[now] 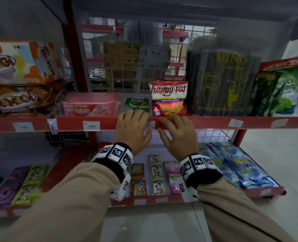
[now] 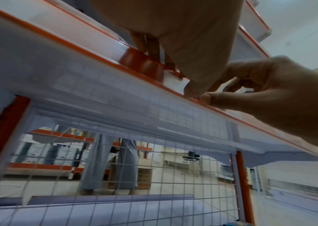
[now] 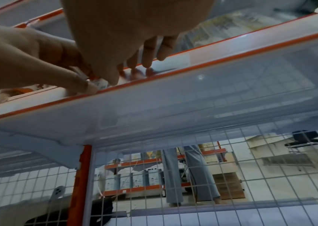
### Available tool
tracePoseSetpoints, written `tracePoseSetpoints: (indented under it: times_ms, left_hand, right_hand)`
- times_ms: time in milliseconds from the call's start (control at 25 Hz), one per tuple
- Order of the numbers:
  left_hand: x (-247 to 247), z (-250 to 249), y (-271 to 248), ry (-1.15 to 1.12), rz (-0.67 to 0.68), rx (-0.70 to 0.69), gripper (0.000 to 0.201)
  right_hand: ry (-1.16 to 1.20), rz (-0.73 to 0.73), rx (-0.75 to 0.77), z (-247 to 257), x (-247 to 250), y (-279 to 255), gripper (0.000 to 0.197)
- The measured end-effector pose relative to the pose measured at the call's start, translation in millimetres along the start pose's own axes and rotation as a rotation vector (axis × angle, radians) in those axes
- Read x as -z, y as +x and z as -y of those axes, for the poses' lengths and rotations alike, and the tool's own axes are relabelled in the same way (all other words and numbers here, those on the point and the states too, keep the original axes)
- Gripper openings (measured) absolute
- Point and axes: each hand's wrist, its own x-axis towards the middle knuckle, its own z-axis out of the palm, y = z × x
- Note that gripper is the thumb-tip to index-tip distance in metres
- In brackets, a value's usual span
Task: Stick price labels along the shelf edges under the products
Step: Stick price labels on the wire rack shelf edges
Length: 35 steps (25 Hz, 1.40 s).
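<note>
A small white price label [image 1: 150, 125] lies on the red shelf edge [image 1: 205, 122], under the Milo pack [image 1: 138, 103] and the Happy Tos chips bag [image 1: 169, 98]. My left hand [image 1: 136, 128] covers the label's left side, fingers flat over the rail and thumb at its lower lip. My right hand [image 1: 175, 131] touches the rail just right of the label with spread fingers. In the left wrist view the label [image 2: 173, 80] shows between my left thumb [image 2: 191, 91] and the right hand [image 2: 280, 94]. The right wrist view shows both thumbs meeting at the label [image 3: 101, 83].
Other labels sit on the same edge, under the pink Nabati pack [image 1: 91, 126] and further right [image 1: 235, 123]. Momogi boxes [image 1: 13, 67] stand at the left, a black straw pack [image 1: 221, 84] at the right. The lower shelf [image 1: 144, 200] holds sachets and blue packs. Wire mesh backs the shelves.
</note>
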Motion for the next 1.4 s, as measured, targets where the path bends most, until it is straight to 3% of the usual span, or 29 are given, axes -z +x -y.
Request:
tracePoseSetpoints:
  times_ms: [360,520,840,1160,1400]
  left_hand:
    - [12,-25,-1,0.071,0.088,0.145,0.047]
    - [21,-30,-10,0.013,0.174,0.127,0.051]
    - [32,-29,-12,0.081,0.148,0.110,0.045]
    - [24,-12,-9,0.132,-0.019,0.143,0.028]
    - [28,-5,-10,0.093,0.065,0.125,0.027]
  right_hand:
    - [0.017,0.124,-0.154,7,7,18,0.035]
    - [0.007,0.166,-0.102,3,9,23,0.033]
    - [0.150,0.233,-0.046,0,13,34,0.024]
    - [0.313,0.217,0.015,-3,16,33,0.020]
    - [0.259,0.281,0.057,12,22,41,0.027]
